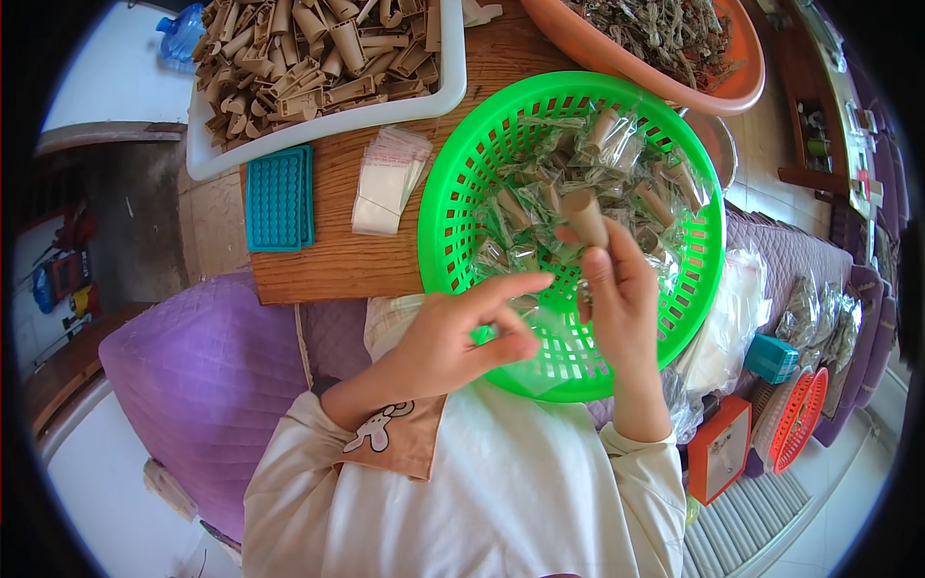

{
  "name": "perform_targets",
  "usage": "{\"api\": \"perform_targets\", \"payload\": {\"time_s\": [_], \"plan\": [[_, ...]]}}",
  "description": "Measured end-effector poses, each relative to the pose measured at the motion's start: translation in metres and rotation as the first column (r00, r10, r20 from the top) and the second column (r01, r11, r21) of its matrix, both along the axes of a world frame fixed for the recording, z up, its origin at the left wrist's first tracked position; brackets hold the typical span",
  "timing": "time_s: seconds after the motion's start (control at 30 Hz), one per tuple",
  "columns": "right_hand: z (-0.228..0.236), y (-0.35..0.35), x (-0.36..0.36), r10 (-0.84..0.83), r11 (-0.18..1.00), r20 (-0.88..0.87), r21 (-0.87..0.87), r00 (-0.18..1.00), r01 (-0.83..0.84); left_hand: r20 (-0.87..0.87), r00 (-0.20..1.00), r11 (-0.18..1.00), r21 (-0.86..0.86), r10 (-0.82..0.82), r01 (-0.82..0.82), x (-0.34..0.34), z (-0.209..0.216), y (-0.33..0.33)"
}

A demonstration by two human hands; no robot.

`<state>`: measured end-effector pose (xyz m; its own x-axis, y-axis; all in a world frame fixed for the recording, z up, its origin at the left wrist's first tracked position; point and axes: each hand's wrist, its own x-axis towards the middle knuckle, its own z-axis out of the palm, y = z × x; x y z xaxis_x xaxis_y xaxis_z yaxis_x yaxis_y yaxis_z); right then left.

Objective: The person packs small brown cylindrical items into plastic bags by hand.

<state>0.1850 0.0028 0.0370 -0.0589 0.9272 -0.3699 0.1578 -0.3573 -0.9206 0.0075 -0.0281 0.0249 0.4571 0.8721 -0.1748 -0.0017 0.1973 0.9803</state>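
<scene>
My right hand grips a brown, hollow cardboard-like tube between thumb and fingers, tilted above the green basket. To its left, my left hand has its index finger stretched toward the right hand and its other fingers bent. A clear plastic bag hangs at the left fingertips and seems held there, over the basket's near side. The tube and the bag are apart. Inside the basket lie several brown tubes wrapped in clear bags.
A white tub heaped with brown tube pieces stands at the far left of the wooden table. Teal bead-patterned trays and a stack of clear bags lie before it. An orange basin of dried stalks stands far right.
</scene>
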Motion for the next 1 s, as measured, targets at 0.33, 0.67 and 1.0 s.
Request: {"api": "perform_targets", "payload": {"time_s": [0.33, 0.67, 1.0], "plan": [[-0.019, -0.013, -0.010, -0.105, 0.904, 0.038, 0.421, 0.994, 0.079, 0.245, 0.943, 0.971, -0.128, 0.226, -0.200, 0.041, -0.023, 0.007], [-0.013, -0.008, -0.009, -0.176, 0.981, -0.232, 0.033, 0.957, 0.189, 0.404, 0.825, 0.909, -0.301, 0.395, -0.288, 0.050, -0.030, 0.006], [-0.017, -0.009, 0.007, -0.188, 0.939, -0.146, 0.263, 0.971, 0.221, 0.258, 0.861, 0.898, -0.140, 0.439, -0.416, 0.023, -0.026, 0.017]]}}
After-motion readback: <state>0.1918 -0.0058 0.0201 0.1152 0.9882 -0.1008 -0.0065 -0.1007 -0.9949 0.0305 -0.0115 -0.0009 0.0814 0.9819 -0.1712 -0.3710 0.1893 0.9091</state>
